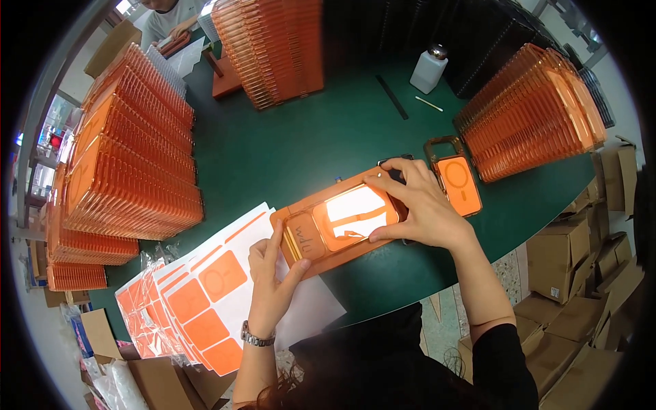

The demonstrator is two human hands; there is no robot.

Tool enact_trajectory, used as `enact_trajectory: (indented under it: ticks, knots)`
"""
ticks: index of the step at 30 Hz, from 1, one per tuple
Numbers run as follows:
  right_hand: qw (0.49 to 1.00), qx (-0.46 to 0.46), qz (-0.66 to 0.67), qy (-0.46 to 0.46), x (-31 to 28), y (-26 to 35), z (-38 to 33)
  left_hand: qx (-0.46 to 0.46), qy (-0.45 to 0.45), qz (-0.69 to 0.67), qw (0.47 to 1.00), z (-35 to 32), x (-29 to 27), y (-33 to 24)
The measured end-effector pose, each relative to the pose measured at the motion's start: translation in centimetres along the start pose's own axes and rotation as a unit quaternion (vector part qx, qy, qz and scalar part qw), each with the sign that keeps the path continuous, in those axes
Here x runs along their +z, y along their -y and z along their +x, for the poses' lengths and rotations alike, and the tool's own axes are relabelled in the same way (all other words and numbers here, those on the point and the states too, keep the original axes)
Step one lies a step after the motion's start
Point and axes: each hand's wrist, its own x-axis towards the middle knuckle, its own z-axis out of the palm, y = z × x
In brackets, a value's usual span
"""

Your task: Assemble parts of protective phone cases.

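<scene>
Fingers of my left hand (pixel 272 281) hold the left end of the orange block (pixel 333 262); the thumb and forefinger of my right hand (pixel 432 205) stand wide across the shiny case (pixel 352 221) on it, whether pinching or pressing I cannot tell. Beneath lies the green table (pixel 273 147). Around the block, orange stacks (pixel 137 171) rise at ten, eleven and two o'clock, the eleven one cut off on top. Paper sheets (pixel 206 329) at eight run partly behind my left hand. The block slants near the table's six o'clock edge; white glare hides much of the case. A second case (pixel 456 183) lies between two and three, a bottle (pixel 428 73) at one.
</scene>
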Motion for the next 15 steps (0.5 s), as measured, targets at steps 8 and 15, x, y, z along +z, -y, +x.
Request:
enact_trajectory:
  ticks: [8,15]
  knots:
    - [0.991,-0.131,-0.021,-0.032,-0.2,0.0,0.3,0.250,0.017,0.172,0.953,3.0,-1.6,-2.0]
    - [0.978,-0.188,0.068,-0.065,-1.4,0.4,0.8,0.314,-0.094,0.120,0.937,4.6,-1.8,-2.6]
